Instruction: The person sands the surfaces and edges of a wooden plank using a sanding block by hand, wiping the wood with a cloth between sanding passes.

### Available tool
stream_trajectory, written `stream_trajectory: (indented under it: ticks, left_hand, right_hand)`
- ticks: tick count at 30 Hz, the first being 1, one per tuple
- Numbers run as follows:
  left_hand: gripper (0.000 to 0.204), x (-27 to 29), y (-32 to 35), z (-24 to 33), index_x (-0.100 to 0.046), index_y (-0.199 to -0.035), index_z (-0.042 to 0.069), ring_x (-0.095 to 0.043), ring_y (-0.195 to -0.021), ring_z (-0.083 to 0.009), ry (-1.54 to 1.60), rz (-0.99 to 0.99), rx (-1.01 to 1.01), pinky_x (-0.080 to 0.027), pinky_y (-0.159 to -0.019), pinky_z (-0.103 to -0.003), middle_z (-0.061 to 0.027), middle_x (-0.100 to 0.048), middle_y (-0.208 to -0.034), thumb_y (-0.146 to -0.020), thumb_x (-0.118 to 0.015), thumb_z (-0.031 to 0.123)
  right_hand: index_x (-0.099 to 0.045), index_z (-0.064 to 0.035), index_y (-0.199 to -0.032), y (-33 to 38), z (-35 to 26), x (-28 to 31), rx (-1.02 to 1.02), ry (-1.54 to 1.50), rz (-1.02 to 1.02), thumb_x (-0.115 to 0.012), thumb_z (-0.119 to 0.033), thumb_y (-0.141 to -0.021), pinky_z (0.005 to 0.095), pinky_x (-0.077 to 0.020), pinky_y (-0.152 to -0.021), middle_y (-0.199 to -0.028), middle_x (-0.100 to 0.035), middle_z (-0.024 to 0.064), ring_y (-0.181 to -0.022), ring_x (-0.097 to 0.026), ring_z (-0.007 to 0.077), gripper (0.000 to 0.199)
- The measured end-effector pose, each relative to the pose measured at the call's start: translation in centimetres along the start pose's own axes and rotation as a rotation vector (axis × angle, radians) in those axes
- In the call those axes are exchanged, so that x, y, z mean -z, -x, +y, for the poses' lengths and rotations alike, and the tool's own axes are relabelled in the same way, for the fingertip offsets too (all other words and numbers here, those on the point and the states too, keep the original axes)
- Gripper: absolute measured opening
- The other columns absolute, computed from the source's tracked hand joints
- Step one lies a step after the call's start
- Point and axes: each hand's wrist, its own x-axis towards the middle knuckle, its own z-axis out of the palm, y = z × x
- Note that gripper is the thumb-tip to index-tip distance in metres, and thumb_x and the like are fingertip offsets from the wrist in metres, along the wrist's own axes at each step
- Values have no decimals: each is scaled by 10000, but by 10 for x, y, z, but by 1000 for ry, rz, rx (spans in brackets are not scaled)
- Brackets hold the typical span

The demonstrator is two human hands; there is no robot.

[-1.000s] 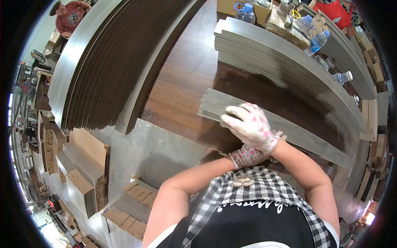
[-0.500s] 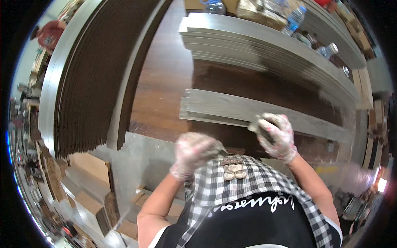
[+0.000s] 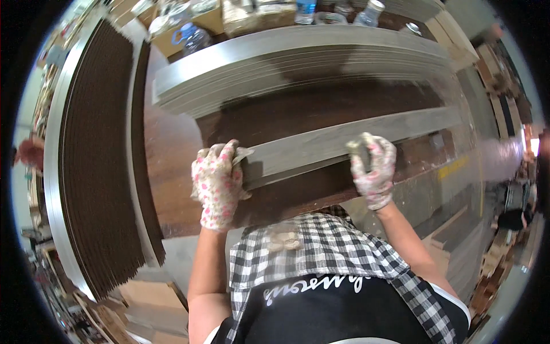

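Note:
Both hands wear white work gloves with a pink floral pattern. My left hand (image 3: 216, 180) is closed over the left end of a long flat grey metal strip (image 3: 321, 146), with a pale crumpled rag (image 3: 244, 153) showing at its fingers and under its edge. My right hand (image 3: 375, 169) is closed on a small grey-green pad (image 3: 360, 153) at the strip's near edge, right of its middle. The strip lies lengthwise across a dark brown tabletop (image 3: 263, 126), and a second layer shows beneath its near edge. What the palms cover is hidden.
Beyond the strip lies a tall stack of grey strips (image 3: 298, 63). At left, a long row of dark-edged panels (image 3: 94, 155) runs away from me. Bottles, including a large blue-capped one (image 3: 195, 39), and a cardboard box (image 3: 166, 43) stand at the back.
My left hand has moved left and forward, from near the apron to the strip's left end. The view has turned and shifted left; my right hand stays at the strip's near edge.

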Motion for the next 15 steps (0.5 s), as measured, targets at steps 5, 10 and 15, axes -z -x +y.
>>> stream_trajectory:
  ticks: [5, 10, 15]
  left_hand:
    - [531, 0, -35, 72, -671, -1212, 96, -606, -1037, -309, 175, 50, -122, -483, -928, -428, -95, -681, -1126, -697, -627, -24]
    - [543, -45, -23, 72, -663, -1234, 129, -596, -1102, -292, 26, -84, -99, -473, -925, -432, -68, -674, -1168, -705, -630, 12]
    - [460, -40, -39, 108, -674, -1222, 86, -584, -1094, -325, 83, -68, -145, -454, -976, -448, -116, -668, -1190, -766, -624, 52]
  right_hand:
    - [-686, -129, -1151, -5, -64, -43, 11, 37, -150, -707, -399, -813, 449, -396, -977, -1261, -544, 101, -1167, -478, 294, 433]
    - [-666, -93, -1033, -12, 61, 30, -312, 204, -73, -714, -262, -876, 412, -474, -757, -836, -607, 101, -818, -573, 270, 236]
    - [-668, -84, -1006, -23, 112, 77, -347, 388, 359, -686, -240, -902, 443, -466, -762, -835, -596, 109, -831, -562, 297, 188]
